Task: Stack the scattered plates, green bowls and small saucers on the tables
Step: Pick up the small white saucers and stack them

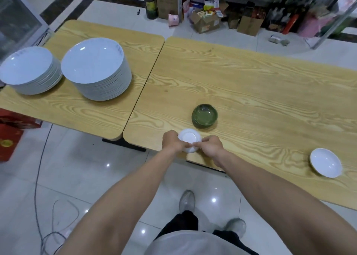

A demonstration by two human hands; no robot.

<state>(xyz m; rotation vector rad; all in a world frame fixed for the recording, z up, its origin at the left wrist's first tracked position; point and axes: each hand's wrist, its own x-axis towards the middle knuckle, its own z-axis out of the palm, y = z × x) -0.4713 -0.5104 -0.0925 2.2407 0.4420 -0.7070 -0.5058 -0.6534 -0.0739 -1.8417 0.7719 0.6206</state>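
Observation:
A short stack of small white saucers (189, 138) sits near the front edge of the right table (251, 85). My left hand (171, 141) grips its left side and my right hand (210, 144) grips its right side, fingertips over the near rim. Just behind it stands a stack of green bowls (204, 115). One white saucer (326, 162) lies alone at the right, near the table's front edge. On the left table (58, 108) stand two tall stacks of white plates: a larger one (96, 67) and a lower one (29, 69) further left.
The two wooden tables meet at a narrow seam. Cardboard boxes (206, 21), a dark bottle (150, 3) and clutter line the far floor. A red box (9, 137) stands at the left, cables (41, 177) trail over the tiles, and my shoes (186, 200) are below.

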